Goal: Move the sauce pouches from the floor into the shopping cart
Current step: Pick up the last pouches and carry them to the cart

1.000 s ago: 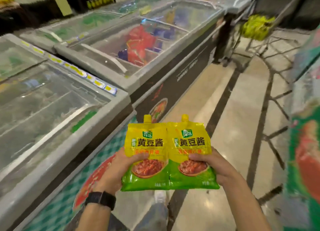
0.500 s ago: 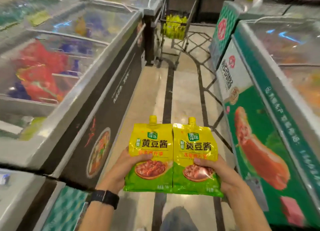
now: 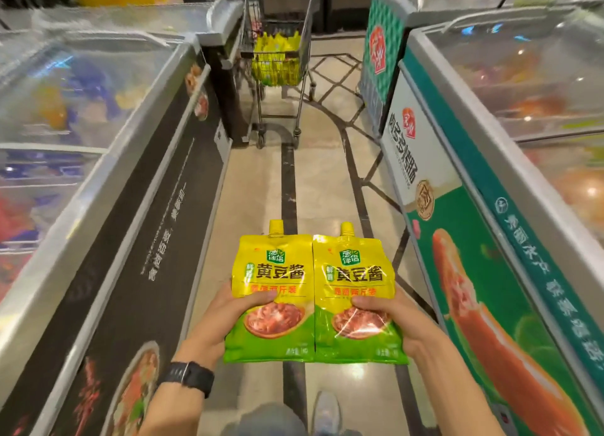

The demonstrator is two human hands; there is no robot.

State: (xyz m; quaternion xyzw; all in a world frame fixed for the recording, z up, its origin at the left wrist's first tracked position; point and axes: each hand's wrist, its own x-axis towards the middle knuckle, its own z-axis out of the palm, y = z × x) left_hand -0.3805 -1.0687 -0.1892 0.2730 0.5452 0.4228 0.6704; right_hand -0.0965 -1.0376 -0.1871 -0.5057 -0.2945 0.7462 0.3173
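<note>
Head view: left hand (image 3: 219,321) grips left 黄豆酱 pouch (image 3: 273,272), right hand (image 3: 403,321) grips right pouch (image 3: 354,274).

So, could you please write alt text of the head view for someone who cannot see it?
The left hand and right hand hold the left pouch and right pouch side by side. Ahead, down the aisle between the left freezer and right freezer, stands a cart with more pouches.

Yellow-and-green pouches (image 3: 313,298); cart's (image 3: 277,59) load seemingly yellow; black watch (image 3: 188,377).
</note>
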